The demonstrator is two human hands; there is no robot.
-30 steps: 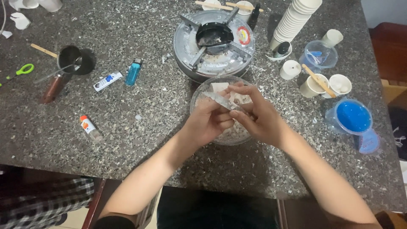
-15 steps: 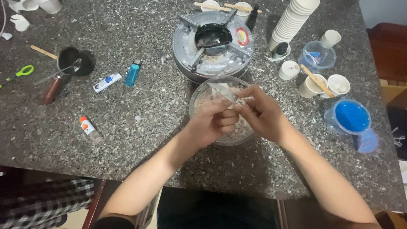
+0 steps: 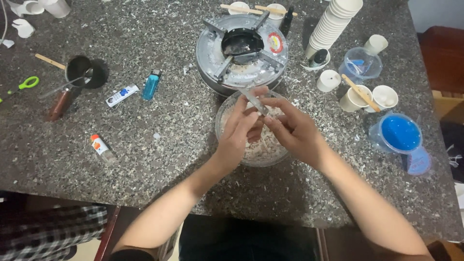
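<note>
Both my hands are raised over a clear glass bowl (image 3: 227, 104) filled with pale white shavings, standing on the speckled stone counter (image 3: 159, 159). My right hand (image 3: 297, 133) grips a slim metal knife (image 3: 252, 100) whose blade points up and to the left. My left hand (image 3: 238, 135) meets it from the left, fingers closed along the blade. No white chunk shows between my fingers.
A round gas stove (image 3: 241, 48) sits just behind the bowl. To the right are a leaning stack of paper cups (image 3: 333, 21), cups with wooden sticks (image 3: 357, 94) and a cup of blue liquid (image 3: 400, 133). To the left lie a blue lighter (image 3: 151, 84), a small saucepan (image 3: 79, 72) and green scissors (image 3: 24, 84).
The white chunk held a second ago is no longer visible. My hands have drawn together over the bowl, and the knife blade now sticks up between them.
</note>
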